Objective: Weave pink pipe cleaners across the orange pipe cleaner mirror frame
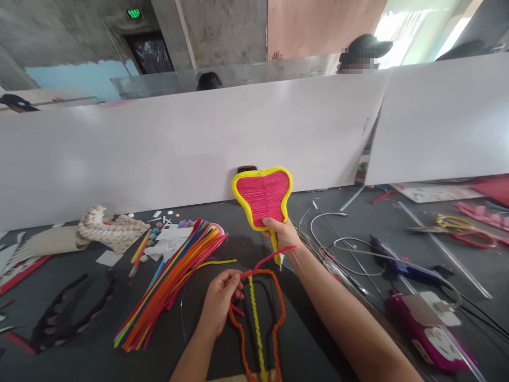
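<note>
My right hand grips a fan-shaped piece, with a pink ribbed face, a yellow fuzzy border and a yellow handle, held upright above the table. Lower down, my left hand pinches the top of an orange frame of twisted pipe cleaner. A yellow twisted strand runs down the frame's middle. From the left fingertips a red pipe cleaner slants up towards my right wrist. The frame's lower end runs out of view.
Left of my hands lies a bundle of coloured pipe cleaners. A dark twisted loop is at far left. On the right are wires, a blue-handled tool, scissors and a magenta power strip. A white partition stands behind.
</note>
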`<state>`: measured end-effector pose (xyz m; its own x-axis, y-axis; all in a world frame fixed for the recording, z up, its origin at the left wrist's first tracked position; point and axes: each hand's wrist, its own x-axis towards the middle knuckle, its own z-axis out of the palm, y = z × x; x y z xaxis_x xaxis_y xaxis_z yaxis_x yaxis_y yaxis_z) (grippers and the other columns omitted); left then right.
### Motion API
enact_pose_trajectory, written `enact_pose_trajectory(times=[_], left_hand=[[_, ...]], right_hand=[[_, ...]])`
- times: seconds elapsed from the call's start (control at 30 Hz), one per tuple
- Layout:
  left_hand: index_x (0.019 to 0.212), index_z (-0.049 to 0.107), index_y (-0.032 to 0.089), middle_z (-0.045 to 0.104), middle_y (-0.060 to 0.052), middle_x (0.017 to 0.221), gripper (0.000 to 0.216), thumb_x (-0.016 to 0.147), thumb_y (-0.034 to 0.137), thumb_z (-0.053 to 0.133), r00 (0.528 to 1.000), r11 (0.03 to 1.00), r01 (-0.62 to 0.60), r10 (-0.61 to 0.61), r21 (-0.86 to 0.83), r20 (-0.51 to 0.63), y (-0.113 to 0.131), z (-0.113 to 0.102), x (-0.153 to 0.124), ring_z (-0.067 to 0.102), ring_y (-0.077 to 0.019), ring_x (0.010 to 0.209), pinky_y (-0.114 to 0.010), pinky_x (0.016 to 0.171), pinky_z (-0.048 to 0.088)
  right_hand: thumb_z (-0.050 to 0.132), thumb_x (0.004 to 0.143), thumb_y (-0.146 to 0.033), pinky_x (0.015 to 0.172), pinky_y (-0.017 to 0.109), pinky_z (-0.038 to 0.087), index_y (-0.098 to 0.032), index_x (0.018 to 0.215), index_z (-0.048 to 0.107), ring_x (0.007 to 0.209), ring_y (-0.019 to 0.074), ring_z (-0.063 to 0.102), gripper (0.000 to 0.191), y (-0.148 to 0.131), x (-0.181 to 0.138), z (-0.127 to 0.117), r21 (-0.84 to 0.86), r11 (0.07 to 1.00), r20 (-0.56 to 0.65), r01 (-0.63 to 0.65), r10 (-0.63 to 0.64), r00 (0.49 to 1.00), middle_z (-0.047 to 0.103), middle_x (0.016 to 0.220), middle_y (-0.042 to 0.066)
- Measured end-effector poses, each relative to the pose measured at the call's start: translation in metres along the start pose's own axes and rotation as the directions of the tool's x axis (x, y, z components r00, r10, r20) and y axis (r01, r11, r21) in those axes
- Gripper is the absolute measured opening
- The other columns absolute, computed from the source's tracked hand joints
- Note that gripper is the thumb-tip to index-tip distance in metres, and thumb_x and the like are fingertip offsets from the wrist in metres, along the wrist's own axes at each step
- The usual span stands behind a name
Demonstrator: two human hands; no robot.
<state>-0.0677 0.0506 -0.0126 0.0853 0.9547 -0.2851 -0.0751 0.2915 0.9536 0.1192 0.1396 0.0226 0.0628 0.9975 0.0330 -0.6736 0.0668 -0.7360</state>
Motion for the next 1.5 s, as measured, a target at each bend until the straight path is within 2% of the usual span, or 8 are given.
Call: enact_pose_trajectory(times=[0.37, 0.6, 0.8, 1.3, 1.5], left_hand=[[0.08, 0.065, 0.015, 0.055, 0.003, 0.06, 0.029, 0.071, 0.042, 0.069, 1.0, 1.0, 0.015, -0.015, 0.004, 0.001, 0.0012, 0.0005, -0.0002, 0.046, -0.0082, 0.049, -0.022, 0.053, 0.046], [0.08, 0.065, 0.016, 0.054, 0.003, 0.059, 0.029, 0.07, 0.043, 0.069, 1.0, 1.0, 0.013, -0.013, 0.009, -0.006, 0.0013, 0.0005, 0.0005, 0.047, -0.0089, 0.049, -0.023, 0.053, 0.046], [0.08, 0.066, 0.016, 0.055, 0.003, 0.059, 0.029, 0.07, 0.043, 0.069, 1.0, 1.0, 0.015, -0.015, 0.02, -0.003, 0.0029, 0.0009, -0.0006, 0.048, -0.009, 0.048, -0.023, 0.053, 0.046], [0.081, 0.065, 0.015, 0.055, 0.002, 0.06, 0.027, 0.073, 0.04, 0.068, 1.0, 1.0, 0.011, -0.011, 0.011, 0.016, 0.0018, -0.001, 0.0001, 0.046, -0.0081, 0.05, -0.022, 0.053, 0.046], [0.082, 0.065, 0.015, 0.055, 0.003, 0.061, 0.028, 0.072, 0.042, 0.068, 1.0, 1.0, 0.021, -0.022, 0.017, 0.016, -0.0006, -0.0013, 0.0007, 0.047, -0.008, 0.049, -0.022, 0.054, 0.047]], right_hand=[[0.076, 0.059, -0.019, 0.041, 0.021, 0.035, -0.019, 0.076, 0.061, 0.049, 0.0078, 0.045, 0.022, -0.0005, 0.0019, -0.0014, 0.018, 0.999, 0.051, 0.029, -0.03, 0.998, 0.058, 0.064, -0.004], [0.078, 0.06, -0.026, 0.041, 0.021, 0.036, -0.018, 0.076, 0.063, 0.049, 0.0082, 0.046, 0.024, -0.0002, 0.0024, -0.0009, 0.006, 1.0, 0.027, 0.019, -0.019, 0.999, 0.06, 0.065, -0.003], [0.078, 0.06, -0.024, 0.04, 0.021, 0.036, -0.018, 0.076, 0.062, 0.047, 0.0081, 0.046, 0.024, 0.0008, 0.0023, -0.002, -0.005, 0.999, -0.01, 0.034, -0.035, 0.999, 0.06, 0.065, -0.003], [0.079, 0.059, -0.025, 0.043, 0.022, 0.033, -0.02, 0.075, 0.058, 0.05, 0.0076, 0.044, 0.027, 0.0031, 0.0035, -0.0031, -0.023, 0.999, 0.004, 0.029, -0.029, 1.0, 0.058, 0.066, -0.005], [0.081, 0.059, -0.029, 0.04, 0.021, 0.031, -0.019, 0.075, 0.059, 0.046, 0.0068, 0.042, 0.029, 0.0046, 0.0042, -0.0036, -0.007, 1.0, -0.009, 0.03, -0.03, 1.0, 0.057, 0.062, -0.005]])
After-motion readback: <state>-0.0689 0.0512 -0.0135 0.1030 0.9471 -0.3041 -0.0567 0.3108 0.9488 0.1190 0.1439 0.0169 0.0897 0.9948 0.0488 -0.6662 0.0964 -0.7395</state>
